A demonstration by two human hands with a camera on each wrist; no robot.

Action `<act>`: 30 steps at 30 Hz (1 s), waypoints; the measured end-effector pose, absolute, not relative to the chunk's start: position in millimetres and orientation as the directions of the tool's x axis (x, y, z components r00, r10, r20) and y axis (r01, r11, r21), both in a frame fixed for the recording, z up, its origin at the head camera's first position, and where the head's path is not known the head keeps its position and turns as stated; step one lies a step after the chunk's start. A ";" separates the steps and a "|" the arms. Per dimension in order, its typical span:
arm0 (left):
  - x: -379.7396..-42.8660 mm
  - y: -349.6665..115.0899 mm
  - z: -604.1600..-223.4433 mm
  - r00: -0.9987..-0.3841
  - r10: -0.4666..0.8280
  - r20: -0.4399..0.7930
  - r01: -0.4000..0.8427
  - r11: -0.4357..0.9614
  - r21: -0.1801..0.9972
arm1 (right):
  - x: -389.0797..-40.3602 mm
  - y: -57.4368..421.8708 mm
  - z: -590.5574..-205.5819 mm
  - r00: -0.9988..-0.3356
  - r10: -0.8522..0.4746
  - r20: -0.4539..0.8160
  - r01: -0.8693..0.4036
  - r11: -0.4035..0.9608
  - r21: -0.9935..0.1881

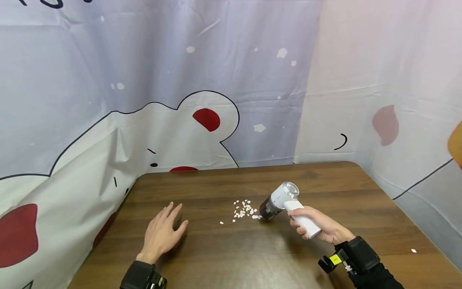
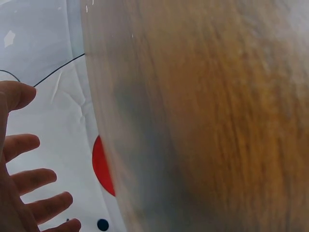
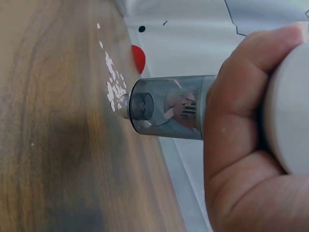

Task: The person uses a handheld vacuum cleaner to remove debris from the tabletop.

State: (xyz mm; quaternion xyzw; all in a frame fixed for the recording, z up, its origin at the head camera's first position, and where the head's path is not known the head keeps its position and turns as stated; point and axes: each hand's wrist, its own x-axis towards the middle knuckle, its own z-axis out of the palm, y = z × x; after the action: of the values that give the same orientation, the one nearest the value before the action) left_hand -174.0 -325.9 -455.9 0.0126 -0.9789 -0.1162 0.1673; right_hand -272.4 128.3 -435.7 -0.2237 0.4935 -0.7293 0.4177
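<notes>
My right hand [image 1: 321,224] grips the white handle of a small handheld vacuum cleaner [image 1: 284,197]. Its dark see-through dust cup points down and left, with the nozzle at the edge of a cluster of white paper scraps [image 1: 244,209]. In the right wrist view, a few pale scraps show inside the vacuum's clear dust cup [image 3: 166,106], and more paper scraps [image 3: 113,82] lie just beyond the nozzle. Left of the scraps, my left hand [image 1: 163,233] hovers over the table with fingers spread and holds nothing. The left wrist view shows its fingers [image 2: 41,183] apart.
The brown wooden table [image 1: 223,261] has rounded far corners. One lone paper scrap [image 1: 413,251] lies near its right edge. A printed cloth [image 1: 173,136] with cartoon shapes hangs behind and along both sides. Each wrist wears a black strap [image 1: 357,255] with a camera.
</notes>
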 end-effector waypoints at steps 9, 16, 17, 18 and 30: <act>-174.3 -328.2 -457.2 -0.940 -0.076 0.332 0.004 0.973 0.232 | -275.6 114.4 -439.2 -0.532 -0.841 -0.100 0.398 -0.145 -0.906; -175.7 -327.8 -458.9 -0.938 -0.073 0.339 0.010 0.972 0.236 | -280.7 106.2 -435.2 -0.587 -0.798 -0.138 0.395 -0.133 -0.909; -175.6 -327.5 -459.0 -0.938 -0.074 0.339 0.010 0.971 0.237 | -281.7 106.0 -434.9 -0.592 -0.793 -0.143 0.396 -0.131 -0.909; -175.4 -327.6 -459.3 -0.938 -0.075 0.338 0.007 0.971 0.237 | -282.8 105.8 -434.9 -0.593 -0.793 -0.143 0.395 -0.131 -0.909; -172.9 -332.7 -460.8 -0.935 -0.088 0.345 -0.009 0.974 0.225 | -294.1 91.4 -434.3 -0.590 -0.795 -0.140 0.381 -0.122 -0.916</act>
State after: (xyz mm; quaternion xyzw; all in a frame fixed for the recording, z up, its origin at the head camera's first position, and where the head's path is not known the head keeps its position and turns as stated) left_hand -172.9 -332.7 -460.8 0.0248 -0.9773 -0.1105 0.1791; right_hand -294.1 91.4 -434.3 -0.1976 0.5229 -0.7223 0.4071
